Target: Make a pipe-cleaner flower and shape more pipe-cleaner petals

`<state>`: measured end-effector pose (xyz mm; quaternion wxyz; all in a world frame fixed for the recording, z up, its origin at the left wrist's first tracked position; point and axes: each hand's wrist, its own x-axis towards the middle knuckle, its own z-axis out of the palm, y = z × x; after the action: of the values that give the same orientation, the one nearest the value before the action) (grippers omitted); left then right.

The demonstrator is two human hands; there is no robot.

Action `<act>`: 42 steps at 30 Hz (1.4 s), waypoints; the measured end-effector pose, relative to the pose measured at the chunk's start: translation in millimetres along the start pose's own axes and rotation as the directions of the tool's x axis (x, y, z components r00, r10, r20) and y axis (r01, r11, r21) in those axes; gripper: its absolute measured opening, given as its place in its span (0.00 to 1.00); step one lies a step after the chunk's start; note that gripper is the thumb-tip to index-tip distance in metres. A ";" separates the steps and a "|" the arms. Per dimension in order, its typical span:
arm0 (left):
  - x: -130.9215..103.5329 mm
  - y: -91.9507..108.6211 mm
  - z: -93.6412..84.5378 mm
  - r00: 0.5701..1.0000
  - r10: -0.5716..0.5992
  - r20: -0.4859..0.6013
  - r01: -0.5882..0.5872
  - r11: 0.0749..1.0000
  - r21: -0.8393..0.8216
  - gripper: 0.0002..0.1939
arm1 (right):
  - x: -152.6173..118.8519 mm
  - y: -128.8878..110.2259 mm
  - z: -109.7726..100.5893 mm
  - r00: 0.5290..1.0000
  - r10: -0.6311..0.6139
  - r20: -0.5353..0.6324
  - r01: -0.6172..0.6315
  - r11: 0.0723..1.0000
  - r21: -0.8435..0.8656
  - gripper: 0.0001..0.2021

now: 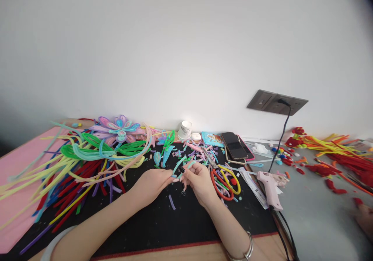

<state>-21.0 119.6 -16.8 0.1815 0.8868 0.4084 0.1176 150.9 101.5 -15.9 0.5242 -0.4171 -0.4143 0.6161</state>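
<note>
Above the middle of a black mat (136,222), my left hand (159,180) and my right hand (196,180) meet at the fingertips. Between them is a light turquoise pipe cleaner (180,165), pinched by both hands. A pink pipe cleaner bit shows under the right fingers, partly hidden. Just behind the hands lie turquoise looped petals (167,156) and a green looped piece (168,140). One short purple piece (171,202) rests on the mat in front of my hands.
Left lies a heap of coloured pipe cleaners (72,171) with a pipe cleaner flower (121,126). Scissors (210,158), phones (234,145), a paper cup (185,129) and a corded pink glue gun (269,189) stand behind and right. Another person's hand (364,216) is at far right.
</note>
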 end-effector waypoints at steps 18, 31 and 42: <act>0.3 2.0 -0.5 0.995 0.088 0.048 -0.092 0.992 0.087 0.17 | 1.4 -7.8 -8.4 0.996 0.033 0.078 -0.017 0.979 -0.205 0.10; -0.1 3.6 -2.1 0.989 0.123 0.084 -0.134 0.982 0.131 0.18 | 1.2 -11.3 -9.5 0.997 0.035 0.072 -0.010 0.948 -0.318 0.06; 0.0 6.9 -4.4 0.991 0.080 0.103 -0.095 0.984 0.152 0.16 | 1.7 -4.6 -8.0 0.998 -0.054 0.025 0.059 0.962 -0.268 0.07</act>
<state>-17.9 116.4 -9.9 0.1256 0.9201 0.3676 0.0498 159.8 104.3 -14.1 0.4766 -0.4669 -0.5103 0.5426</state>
